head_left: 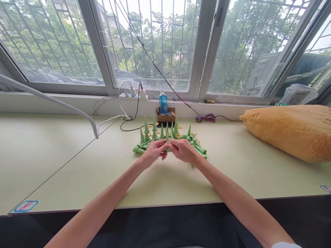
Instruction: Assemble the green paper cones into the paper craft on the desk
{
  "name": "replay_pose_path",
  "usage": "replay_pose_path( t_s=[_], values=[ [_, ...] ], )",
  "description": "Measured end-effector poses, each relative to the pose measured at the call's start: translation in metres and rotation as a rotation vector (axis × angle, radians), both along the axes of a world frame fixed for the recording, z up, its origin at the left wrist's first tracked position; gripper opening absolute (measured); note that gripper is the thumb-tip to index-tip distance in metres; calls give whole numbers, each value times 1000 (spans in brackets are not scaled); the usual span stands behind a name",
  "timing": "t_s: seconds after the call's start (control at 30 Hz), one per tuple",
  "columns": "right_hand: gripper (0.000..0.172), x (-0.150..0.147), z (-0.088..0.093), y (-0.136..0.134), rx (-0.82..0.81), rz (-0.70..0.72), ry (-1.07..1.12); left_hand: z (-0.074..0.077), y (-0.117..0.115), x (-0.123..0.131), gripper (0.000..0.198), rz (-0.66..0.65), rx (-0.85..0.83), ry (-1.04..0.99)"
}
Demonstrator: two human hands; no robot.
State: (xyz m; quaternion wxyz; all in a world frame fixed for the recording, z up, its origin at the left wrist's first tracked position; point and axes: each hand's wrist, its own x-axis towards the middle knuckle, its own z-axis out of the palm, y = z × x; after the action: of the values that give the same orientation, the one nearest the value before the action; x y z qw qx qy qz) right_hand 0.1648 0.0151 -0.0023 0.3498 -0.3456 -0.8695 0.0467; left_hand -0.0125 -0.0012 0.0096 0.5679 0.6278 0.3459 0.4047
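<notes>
My left hand and my right hand meet at the middle of the pale green table, fingers pinched together around a small green cone piece. Just behind them lies a pile of green cone-shaped plastic parts, some flat on their sides. Several green cones stand upright at the back of the pile, with small yellow pieces among them. Most of the piece in my fingers is hidden by them.
A small cardboard box with a blue-labelled water bottle stands by the window sill. A large orange plush cushion lies at the right. White cables, a power strip and red-black wires run along the back.
</notes>
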Motion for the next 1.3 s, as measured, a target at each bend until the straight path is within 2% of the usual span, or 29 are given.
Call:
replay_pose_path(
  t_s=[0.17,0.6,0.87,1.0,1.2,1.3],
  values=[
    [35,1,0,0,19,-9,-51,1,-1,0,49,3,4,17],
    [34,3,2,0,57,6,-131,-2,2,-2,42,-12,10,20],
    [33,0,2,-3,23,-27,-122,-1,1,-1,41,3,30,61],
    [34,-5,3,-6,-13,-114,-132,-4,5,0,38,103,61,129],
    [45,-8,4,-4,-8,-285,-81,-6,10,-1,37,354,178,116],
    [43,-9,2,-4,-15,-292,-82,-5,11,-2,37,443,221,132]
  ],
)
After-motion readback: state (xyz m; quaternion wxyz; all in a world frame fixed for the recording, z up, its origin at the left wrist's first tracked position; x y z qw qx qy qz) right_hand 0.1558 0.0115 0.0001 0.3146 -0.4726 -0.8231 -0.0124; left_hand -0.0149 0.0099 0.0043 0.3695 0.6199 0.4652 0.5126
